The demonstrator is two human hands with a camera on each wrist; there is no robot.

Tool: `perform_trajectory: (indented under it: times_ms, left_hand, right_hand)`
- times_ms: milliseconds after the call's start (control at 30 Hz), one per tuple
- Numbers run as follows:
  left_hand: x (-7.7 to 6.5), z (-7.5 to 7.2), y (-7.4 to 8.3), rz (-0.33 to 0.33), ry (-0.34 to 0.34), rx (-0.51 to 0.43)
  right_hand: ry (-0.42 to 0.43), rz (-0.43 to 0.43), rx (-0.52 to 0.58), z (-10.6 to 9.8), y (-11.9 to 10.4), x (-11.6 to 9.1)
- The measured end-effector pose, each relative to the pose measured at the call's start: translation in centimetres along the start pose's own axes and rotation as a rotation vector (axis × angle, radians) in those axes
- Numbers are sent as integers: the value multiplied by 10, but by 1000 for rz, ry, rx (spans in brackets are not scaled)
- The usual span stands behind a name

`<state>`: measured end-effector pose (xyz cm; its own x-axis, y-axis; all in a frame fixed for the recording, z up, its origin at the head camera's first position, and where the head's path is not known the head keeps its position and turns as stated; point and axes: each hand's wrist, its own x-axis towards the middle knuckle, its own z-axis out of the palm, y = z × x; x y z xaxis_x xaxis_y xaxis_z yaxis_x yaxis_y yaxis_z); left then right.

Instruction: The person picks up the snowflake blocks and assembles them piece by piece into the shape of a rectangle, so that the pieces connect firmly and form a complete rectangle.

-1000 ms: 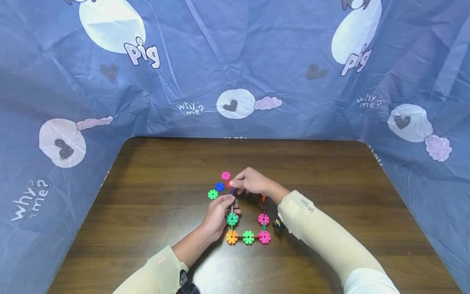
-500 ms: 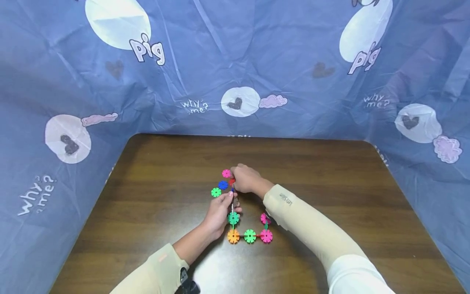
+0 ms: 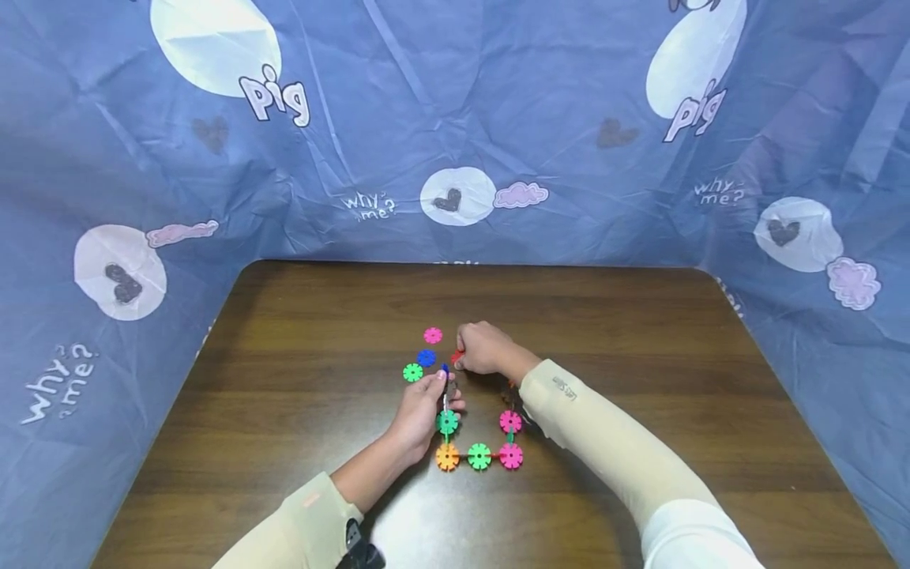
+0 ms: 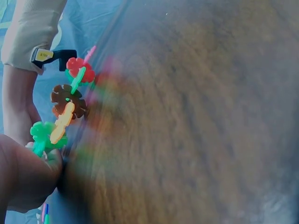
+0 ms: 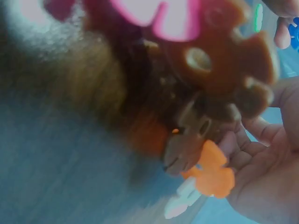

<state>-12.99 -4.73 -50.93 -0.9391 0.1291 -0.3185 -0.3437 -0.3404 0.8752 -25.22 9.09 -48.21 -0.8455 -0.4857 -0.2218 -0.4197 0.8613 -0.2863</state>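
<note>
Slotted plastic snowflake discs are joined into a U-shaped chain, with orange (image 3: 447, 457), green (image 3: 479, 456) and pink (image 3: 511, 456) discs along its near side. My left hand (image 3: 418, 417) grips the chain's left arm, just beyond a teal-green disc (image 3: 447, 422). A blue disc (image 3: 445, 368) stands edge-on above my left thumb. My right hand (image 3: 485, 348) pinches a red disc (image 3: 457, 358) to the right of it, apart from the chain. In the right wrist view, a brown disc (image 5: 229, 65) and an orange disc (image 5: 214, 171) of the chain show before my palm.
Loose pink (image 3: 433, 335), blue (image 3: 426, 358) and green (image 3: 413, 372) discs lie beyond my left hand. The chain's right arm, with another pink disc (image 3: 510, 421), runs beneath my right forearm. A patterned blue cloth (image 3: 455, 118) surrounds the wooden table (image 3: 320, 316).
My right hand has left the blue disc at my left fingers and reached the red disc. It now holds that disc, shifted slightly right. My left hand has kept its grip.
</note>
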Motion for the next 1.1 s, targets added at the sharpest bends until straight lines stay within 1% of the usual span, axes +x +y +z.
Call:
perform_trajectory:
  times_ms: [167, 333, 500, 700, 833, 900, 967, 1033, 1100]
  left_hand:
    - [-1, 1, 1, -1, 5, 2]
    - [-2, 0, 1, -13, 16, 1]
    - [-4, 1, 2, -18, 14, 10]
    - [-2, 2, 2, -25, 4, 26]
    - [-1, 1, 1, -28, 4, 27]
    - [0, 1, 1, -29, 1, 30]
    - [0, 2, 2, -29, -1, 34]
    - [0, 2, 2, -31, -3, 35]
    - [0, 3, 2, -32, -2, 33]
  right_hand:
    - [-15, -14, 33, 0, 2, -4]
    - [-69, -23, 58, 0, 5, -6]
    - [-111, -30, 48, 1, 5, -6]
    - [-108, -10, -17, 2, 4, -9]
    - [-82, 12, -12, 3, 3, -10]
    - [-54, 17, 23, 4, 2, -11]
    - [-3, 26, 100, 7, 3, -13]
    - [57, 40, 234, 8, 5, -15]
    - [103, 61, 440, 8, 6, -18]
